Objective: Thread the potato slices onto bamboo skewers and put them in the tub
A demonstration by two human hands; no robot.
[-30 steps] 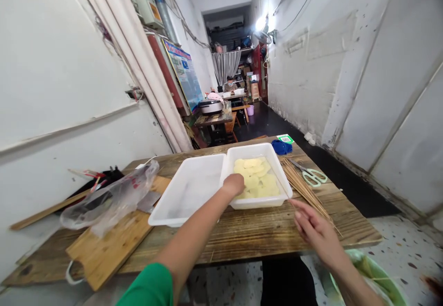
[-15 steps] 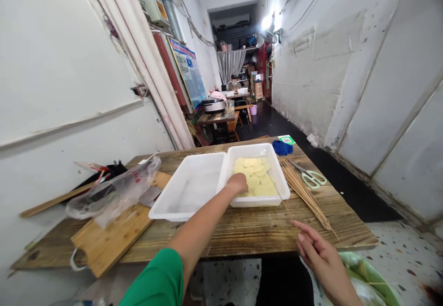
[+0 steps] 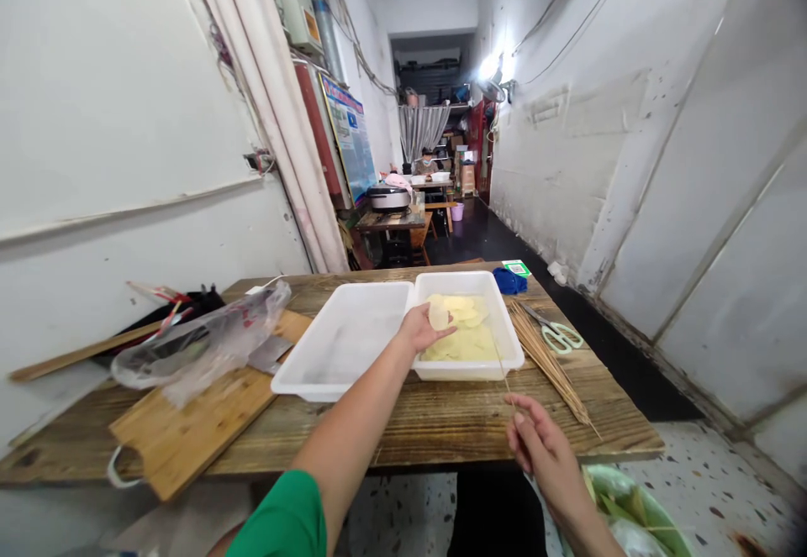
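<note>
My left hand (image 3: 424, 330) is palm up over the right-hand white tub (image 3: 514, 343), gripping a pale potato slice (image 3: 439, 316). Several more yellow potato slices (image 3: 463, 343) lie in that tub, seemingly in liquid. Between the thumb and fingers of my right hand (image 3: 535, 433) is a thin bamboo skewer (image 3: 503, 372), its far end reaching over the tub's near rim. A bundle of loose skewers (image 3: 551, 364) lies to the right of the tub. Left of it stands a second white tub (image 3: 353, 330) with nothing visible inside.
Scissors with pale green handles (image 3: 562, 337) and a blue cloth (image 3: 509, 281) lie at the right. On the left are a wooden board (image 3: 189, 439) and a plastic bag (image 3: 214, 347). A green basin (image 3: 668, 532) stands below the table's right edge. Another person (image 3: 427, 165) sits far back.
My left hand has come up from among the potato slices and turned palm up with a slice in it. My right hand, still holding the skewer, is closer to the tub. The view has shifted slightly.
</note>
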